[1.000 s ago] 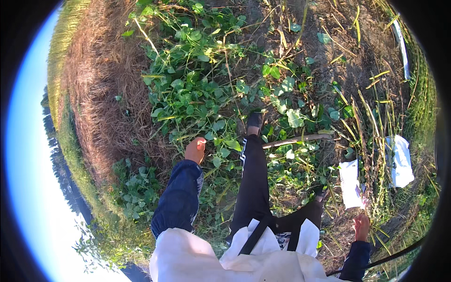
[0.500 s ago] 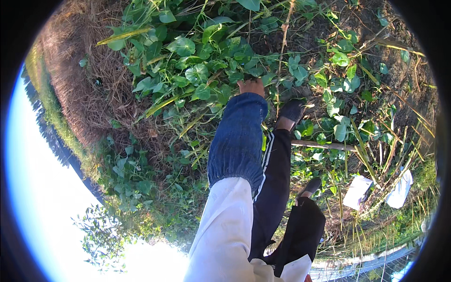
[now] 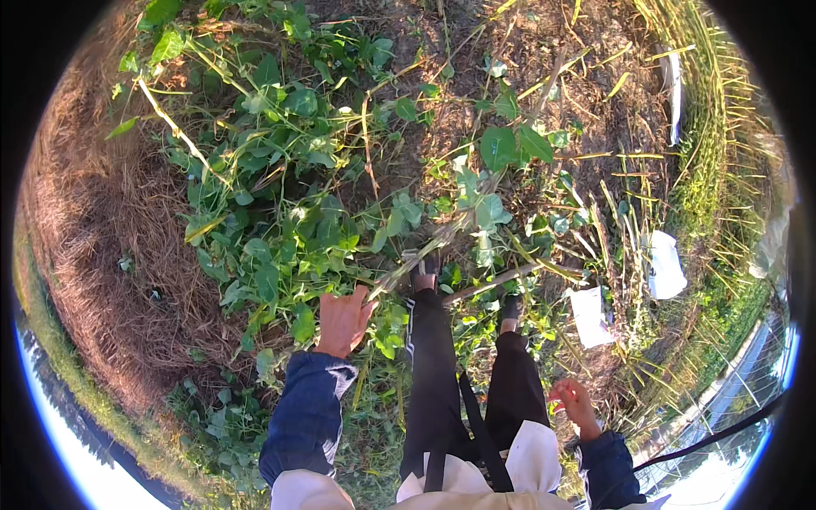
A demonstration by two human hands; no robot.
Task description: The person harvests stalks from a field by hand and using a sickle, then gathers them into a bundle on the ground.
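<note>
My left hand (image 3: 342, 323) is closed around the lower end of a leafy plant stem (image 3: 433, 240). That stem slants up to the right across my foot, with broad green leaves (image 3: 499, 149) near its far part. Green vines (image 3: 280, 246) crowd close beside the same hand, on its left and beyond it. My right hand (image 3: 578, 408) hangs by my right leg at the lower right. Its fingers are loosely bent and apart, and I see nothing held in them. Blue sleeve covers reach to both wrists.
Dry brown straw (image 3: 102, 229) is heaped along the left. A wooden stick (image 3: 493, 283) lies across the ground by my feet. Two white sheets or bags (image 3: 592, 317) rest among cut stalks (image 3: 629, 255) at the right. Wire fencing (image 3: 722, 399) stands at the lower right.
My left hand has drawn back from the vines toward me, now with a leafy stem in it. My right hand has come into fuller view. The whole view has turned.
</note>
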